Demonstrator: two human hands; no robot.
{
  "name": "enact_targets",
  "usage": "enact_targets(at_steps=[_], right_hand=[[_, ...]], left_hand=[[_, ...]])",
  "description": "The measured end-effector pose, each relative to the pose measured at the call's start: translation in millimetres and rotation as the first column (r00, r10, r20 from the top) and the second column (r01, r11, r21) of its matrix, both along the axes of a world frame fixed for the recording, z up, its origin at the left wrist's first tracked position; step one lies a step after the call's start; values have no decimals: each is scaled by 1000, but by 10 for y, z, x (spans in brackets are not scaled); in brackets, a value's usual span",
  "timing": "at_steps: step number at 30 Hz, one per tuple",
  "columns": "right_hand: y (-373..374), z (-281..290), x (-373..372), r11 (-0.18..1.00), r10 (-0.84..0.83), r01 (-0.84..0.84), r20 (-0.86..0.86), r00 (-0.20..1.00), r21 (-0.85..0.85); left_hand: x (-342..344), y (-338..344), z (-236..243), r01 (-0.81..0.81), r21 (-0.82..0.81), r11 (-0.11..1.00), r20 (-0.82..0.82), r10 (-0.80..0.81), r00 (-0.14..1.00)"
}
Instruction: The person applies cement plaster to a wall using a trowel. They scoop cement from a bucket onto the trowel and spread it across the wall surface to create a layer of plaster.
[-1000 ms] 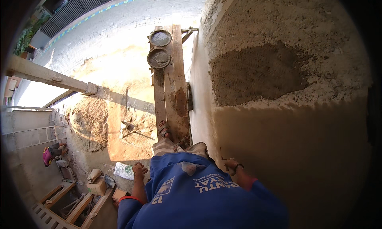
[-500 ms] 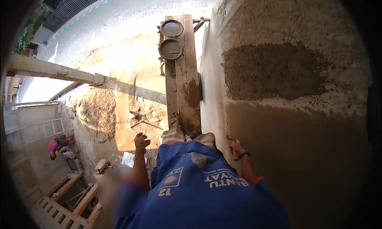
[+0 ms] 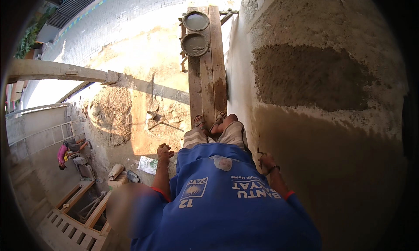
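Note:
My left hand (image 3: 165,151) hangs beside my blue shirt with its fingers loosely apart and nothing in them. My right hand (image 3: 266,162) is closed on a trowel (image 3: 262,154), whose bent metal neck shows beside the plastered wall (image 3: 318,163); its blade is hard to make out. Both sandaled feet are on a wooden plank scaffold (image 3: 207,81) running along that wall. At the far end of the planks stand two round buckets of grey mortar, one (image 3: 194,44) nearer and one (image 3: 195,21) behind it. A darker wet patch (image 3: 310,74) covers part of the rough upper wall.
Below left are uneven sandy ground (image 3: 109,116), a concrete beam (image 3: 61,70), a white sack (image 3: 148,164), wooden frames (image 3: 76,194) and a ladder (image 3: 54,133). A person (image 3: 65,153) bends beside that low wall. A paved street (image 3: 100,13) runs beyond.
The whole scene has shifted in view, with the planks and buckets higher and further right. My right knee now shows bent above the shirt hem; the trowel stays in my right hand.

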State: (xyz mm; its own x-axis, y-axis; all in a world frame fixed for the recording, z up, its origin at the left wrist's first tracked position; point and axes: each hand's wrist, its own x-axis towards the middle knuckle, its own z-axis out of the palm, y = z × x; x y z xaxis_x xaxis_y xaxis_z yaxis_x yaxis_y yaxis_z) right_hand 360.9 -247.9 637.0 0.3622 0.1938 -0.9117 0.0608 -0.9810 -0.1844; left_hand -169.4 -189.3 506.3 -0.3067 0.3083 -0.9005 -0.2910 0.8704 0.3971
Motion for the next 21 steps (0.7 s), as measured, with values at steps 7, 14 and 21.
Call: enact_targets(at_steps=[7, 14, 21], right_hand=[[328, -10, 61, 992, 128, -126, -108, 986, 29], [1164, -462, 480, 976, 216, -215, -57, 975, 26], [2125, -547, 968, 968, 146, -136, -35, 989, 209]], left_hand=[[60, 545, 45, 43, 32, 999, -47, -41, 998], [332, 1279, 121, -19, 55, 998, -46, 22, 999], [808, 1895, 279, -22, 45, 999, -60, 24, 998]])
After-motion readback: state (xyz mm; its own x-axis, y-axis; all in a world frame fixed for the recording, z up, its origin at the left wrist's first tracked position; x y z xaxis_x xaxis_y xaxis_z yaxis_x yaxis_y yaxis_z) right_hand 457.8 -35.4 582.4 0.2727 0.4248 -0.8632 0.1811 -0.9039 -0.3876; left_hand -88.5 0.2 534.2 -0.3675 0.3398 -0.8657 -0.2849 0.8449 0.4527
